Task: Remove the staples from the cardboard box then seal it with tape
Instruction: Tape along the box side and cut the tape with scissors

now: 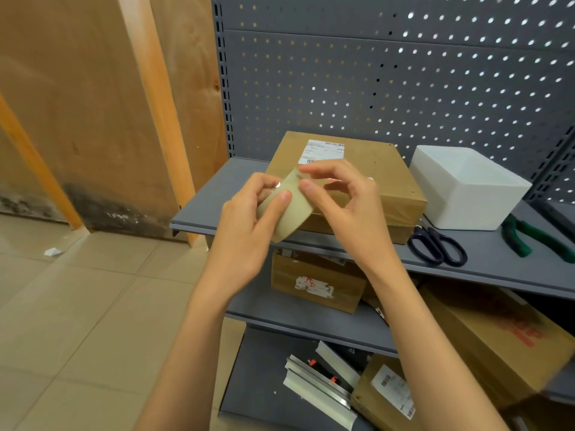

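Observation:
A flat cardboard box [370, 169] with a white shipping label lies on the grey shelf [217, 194], its front side wrapped in clear tape. In front of the box I hold a roll of beige tape [292, 209]. My left hand [249, 225] grips the roll from the left, thumb across its outer face. My right hand [345, 197] is at the roll's top edge, its thumb and forefinger pinching at the tape's surface there. No loose strip of tape is visible.
A white foam box [469, 188] stands right of the cardboard box. Black-handled scissors [435, 244] and green-handled pliers [529, 237] lie on the shelf to the right. Lower shelves hold more cardboard boxes [317, 281] and metal profiles [320, 390]. A pegboard backs the shelf.

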The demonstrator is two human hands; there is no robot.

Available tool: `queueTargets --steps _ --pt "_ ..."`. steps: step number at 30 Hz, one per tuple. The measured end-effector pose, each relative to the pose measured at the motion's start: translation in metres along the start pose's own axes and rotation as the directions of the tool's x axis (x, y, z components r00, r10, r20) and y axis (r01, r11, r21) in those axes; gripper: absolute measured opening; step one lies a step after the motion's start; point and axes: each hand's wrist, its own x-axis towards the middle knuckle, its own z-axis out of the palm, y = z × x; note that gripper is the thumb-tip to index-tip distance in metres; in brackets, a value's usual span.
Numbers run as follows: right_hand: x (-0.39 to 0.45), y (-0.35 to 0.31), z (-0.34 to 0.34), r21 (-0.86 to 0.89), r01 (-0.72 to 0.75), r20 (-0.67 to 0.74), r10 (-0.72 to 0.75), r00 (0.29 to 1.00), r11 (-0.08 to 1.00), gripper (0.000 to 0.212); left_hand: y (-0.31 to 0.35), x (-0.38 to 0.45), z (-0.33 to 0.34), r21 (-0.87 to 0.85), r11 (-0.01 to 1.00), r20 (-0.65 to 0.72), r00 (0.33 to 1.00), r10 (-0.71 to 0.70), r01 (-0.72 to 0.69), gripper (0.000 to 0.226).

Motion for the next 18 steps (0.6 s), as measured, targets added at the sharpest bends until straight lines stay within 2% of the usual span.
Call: queueTargets --steps 4,9,18 --pt "-0.007 0.006 0.000 0.058 -0.067 0.018 0.066 0.998 0.996 0.009 -0.004 -0.006 0.002 0.021 1.000 0.023 1.000 -0.018 0.018 0.011" --pt "-0.013 0.013 0.000 0.095 -0.127 0.036 0.124 0.992 0.987 0.016 -0.007 -0.010 0.004 0.036 0.999 0.034 0.999 -0.039 0.038 0.010" --pt "-0.024 0.027 0.001 0.248 -0.275 0.061 0.268 0.961 0.929 0.008 -0.021 -0.018 0.014 0.002 0.995 0.060 0.993 -0.102 0.102 0.029"
